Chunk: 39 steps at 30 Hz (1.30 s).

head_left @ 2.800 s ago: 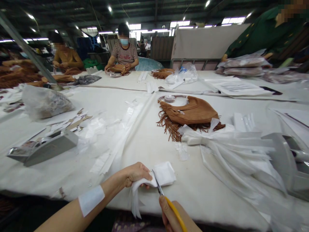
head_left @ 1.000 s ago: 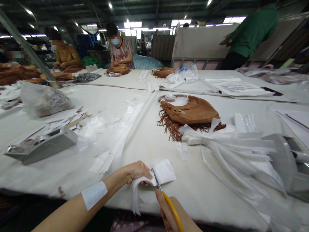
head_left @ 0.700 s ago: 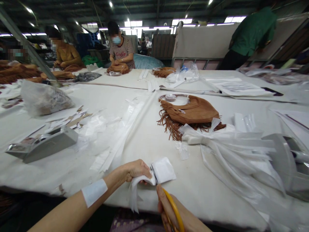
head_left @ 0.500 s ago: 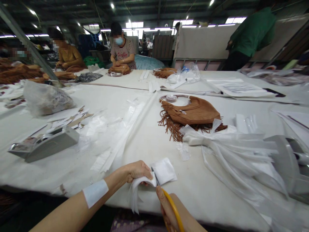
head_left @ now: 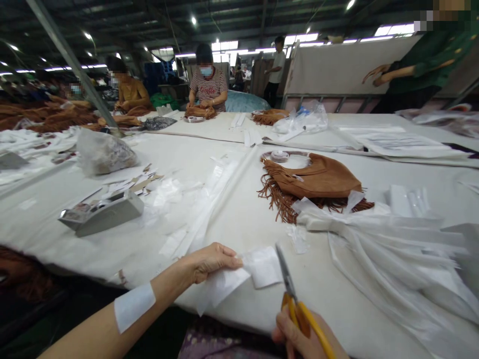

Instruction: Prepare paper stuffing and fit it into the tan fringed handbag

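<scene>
My left hand (head_left: 218,263) pinches a thin white sheet (head_left: 226,284) that hangs down at the table's front edge. Just right of its fingertips, a folded white square (head_left: 265,268) lies on the table. My right hand (head_left: 303,331) grips yellow-handled scissors (head_left: 294,294), their blades pointing up and away, to the right of the square and apart from it. A pale patch (head_left: 134,306) is stuck on my left forearm. Farther back lies a brown fringed handbag (head_left: 314,177), its strap wrapped in part.
Long white strips (head_left: 381,249) spread over the right side, touching the bag's fringe. A grey tape dispenser (head_left: 112,217) and a filled plastic bag (head_left: 105,152) stand on the left. Across the table, a person in a striped shirt (head_left: 208,89) handles a brown bag; another in green stands at the right.
The scissors have moved right, away from the white material between my hands. My left hand still pinches the sheet, which now hangs more spread out. The view has turned slightly left.
</scene>
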Each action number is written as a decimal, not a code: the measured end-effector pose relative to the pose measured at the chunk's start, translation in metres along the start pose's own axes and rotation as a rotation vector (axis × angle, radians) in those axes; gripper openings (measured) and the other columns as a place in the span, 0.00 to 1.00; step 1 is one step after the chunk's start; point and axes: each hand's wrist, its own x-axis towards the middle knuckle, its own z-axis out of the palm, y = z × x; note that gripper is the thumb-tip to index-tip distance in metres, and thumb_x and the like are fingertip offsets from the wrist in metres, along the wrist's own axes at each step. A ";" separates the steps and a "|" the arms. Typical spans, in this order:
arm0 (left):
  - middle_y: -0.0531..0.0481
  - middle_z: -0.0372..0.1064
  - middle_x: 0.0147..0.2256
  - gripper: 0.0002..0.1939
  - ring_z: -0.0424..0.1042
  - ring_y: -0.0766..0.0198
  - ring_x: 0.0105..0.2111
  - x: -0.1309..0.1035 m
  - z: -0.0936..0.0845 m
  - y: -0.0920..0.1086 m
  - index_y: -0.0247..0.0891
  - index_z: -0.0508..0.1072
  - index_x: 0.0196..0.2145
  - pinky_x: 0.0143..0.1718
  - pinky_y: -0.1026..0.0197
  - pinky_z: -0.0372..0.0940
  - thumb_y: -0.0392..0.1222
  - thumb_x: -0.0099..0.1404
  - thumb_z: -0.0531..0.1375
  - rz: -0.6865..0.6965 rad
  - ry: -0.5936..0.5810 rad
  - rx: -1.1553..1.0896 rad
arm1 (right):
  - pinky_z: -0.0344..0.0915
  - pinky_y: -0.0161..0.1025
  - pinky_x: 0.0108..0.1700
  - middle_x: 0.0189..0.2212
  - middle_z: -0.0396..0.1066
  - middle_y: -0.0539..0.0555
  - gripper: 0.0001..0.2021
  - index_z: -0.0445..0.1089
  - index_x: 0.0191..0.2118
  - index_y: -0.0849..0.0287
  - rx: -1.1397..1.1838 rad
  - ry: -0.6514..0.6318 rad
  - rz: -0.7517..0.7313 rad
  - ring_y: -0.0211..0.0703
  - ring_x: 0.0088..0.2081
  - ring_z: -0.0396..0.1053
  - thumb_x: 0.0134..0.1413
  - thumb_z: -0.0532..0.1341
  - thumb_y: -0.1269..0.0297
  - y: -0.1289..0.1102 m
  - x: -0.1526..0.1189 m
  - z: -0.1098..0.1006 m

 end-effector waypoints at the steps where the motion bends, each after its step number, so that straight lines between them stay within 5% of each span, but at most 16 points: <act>1: 0.52 0.71 0.23 0.22 0.66 0.68 0.21 -0.002 0.007 0.001 0.32 0.76 0.27 0.24 0.65 0.58 0.50 0.38 0.73 0.003 -0.022 0.000 | 0.58 0.38 0.23 0.17 0.61 0.46 0.25 0.61 0.28 0.54 0.010 0.060 -0.055 0.38 0.19 0.59 0.44 0.58 0.34 -0.007 0.003 -0.002; 4: 0.53 0.69 0.22 0.22 0.64 0.69 0.21 -0.003 0.030 0.001 0.32 0.75 0.24 0.24 0.65 0.56 0.51 0.36 0.73 0.025 -0.089 0.009 | 0.59 0.36 0.25 0.18 0.61 0.46 0.23 0.57 0.26 0.55 0.029 0.209 -0.228 0.38 0.22 0.61 0.40 0.65 0.42 -0.031 0.009 -0.005; 8: 0.54 0.69 0.21 0.20 0.64 0.68 0.23 0.002 0.051 -0.003 0.33 0.75 0.24 0.26 0.65 0.55 0.49 0.37 0.73 0.042 -0.145 0.060 | 0.56 0.34 0.20 0.18 0.63 0.44 0.19 0.58 0.26 0.55 0.051 0.239 -0.264 0.35 0.19 0.60 0.36 0.67 0.50 -0.049 0.005 -0.002; 17: 0.55 0.68 0.21 0.16 0.63 0.68 0.20 0.018 0.064 -0.034 0.35 0.73 0.25 0.21 0.66 0.55 0.47 0.42 0.70 0.024 -0.101 0.135 | 0.66 0.35 0.21 0.14 0.64 0.40 0.16 0.57 0.28 0.54 0.118 0.354 -0.143 0.40 0.17 0.68 0.32 0.65 0.65 -0.024 0.003 0.002; 27: 0.54 0.68 0.20 0.25 0.63 0.68 0.18 0.008 0.049 -0.059 0.34 0.70 0.22 0.19 0.66 0.58 0.51 0.31 0.74 -0.175 -0.163 0.121 | 0.67 0.35 0.21 0.14 0.66 0.40 0.17 0.56 0.29 0.53 0.220 0.468 -0.103 0.40 0.17 0.68 0.31 0.65 0.66 0.010 0.011 -0.011; 39: 0.56 0.63 0.16 0.22 0.58 0.71 0.16 0.029 0.035 -0.068 0.35 0.69 0.21 0.17 0.66 0.48 0.52 0.37 0.72 -0.130 -0.093 0.227 | 0.65 0.33 0.18 0.12 0.64 0.39 0.16 0.56 0.30 0.53 0.192 0.557 0.020 0.41 0.16 0.69 0.33 0.64 0.71 0.027 0.038 -0.016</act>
